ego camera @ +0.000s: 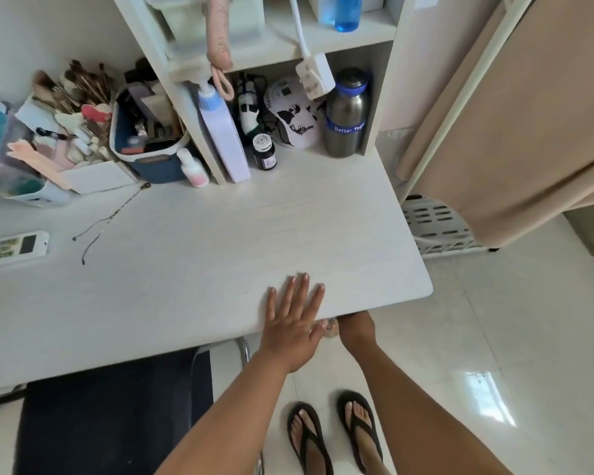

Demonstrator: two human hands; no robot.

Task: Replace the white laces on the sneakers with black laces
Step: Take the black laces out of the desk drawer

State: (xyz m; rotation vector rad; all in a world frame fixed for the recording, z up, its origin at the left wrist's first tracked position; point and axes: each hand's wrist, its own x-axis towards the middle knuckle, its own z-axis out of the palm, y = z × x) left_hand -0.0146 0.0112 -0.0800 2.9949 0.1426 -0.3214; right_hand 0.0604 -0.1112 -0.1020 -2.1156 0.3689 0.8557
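No sneakers and no laces, white or black, show in this view. My left hand (pixel 294 320) lies flat on the white desk (pixel 203 255) near its front right edge, fingers straight and spread. My right hand (pixel 355 329) reaches under the desk's front edge just to the right of it. Its fingers are hidden beneath the desktop, so what they touch cannot be seen. A small pale object (pixel 331 330) shows between the two hands at the edge, too unclear to name.
A thin dark cord (pixel 112 217) and a white remote (pixel 14 248) lie on the desk's left. Bins of brushes and clutter (pixel 83 132), bottles and a steel flask (pixel 347 114) line the back shelf. A dark chair (pixel 110 416) stands below left; my sandalled feet (pixel 333 437) stand on tiled floor.
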